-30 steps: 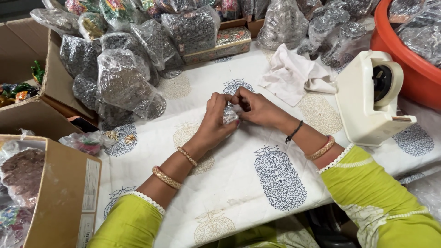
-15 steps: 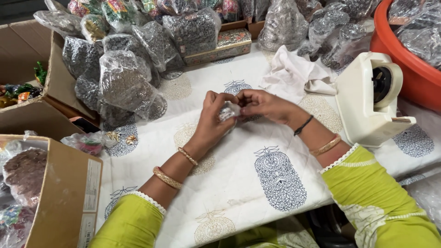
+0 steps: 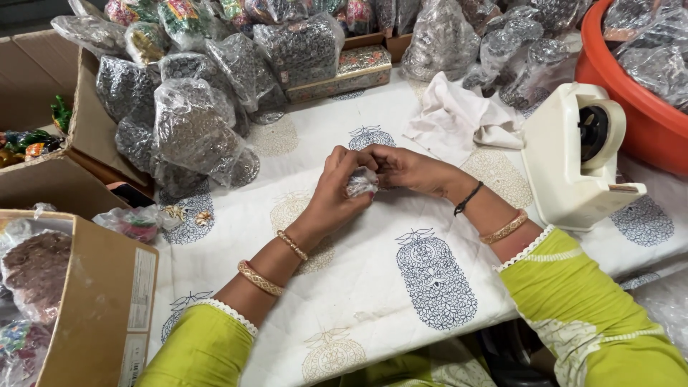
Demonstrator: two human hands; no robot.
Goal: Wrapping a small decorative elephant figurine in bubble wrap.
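Held item: a small clear plastic packet is pinched between both hands, just above the printed white table cloth; its contents are too small to be identified.
Left hand: fingers are curled and pressed onto the left side of the packet from below.
Right hand: fingertips are closed on the packet's upper right edge; the exact finger contact is partly hidden.
Slip risk: the film is judged to be slick, so the packet may be lost from the pinch if pressure is eased on one side.
Tear risk: thin plastic may be split if it is pulled in opposite directions by the two hands.
Spill risk: if the packet is dropped, loose contents may be scattered over the cloth.
Nearby obstruction: a cream tape dispenser stands close to the right forearm and may be knocked by a wide elbow movement.
Stack hazard: the heap of filled plastic bags lies near the left hand and may be disturbed by a careless reach.
Edge hazard: the open cardboard box sits at the table edge, beside the left elbow.
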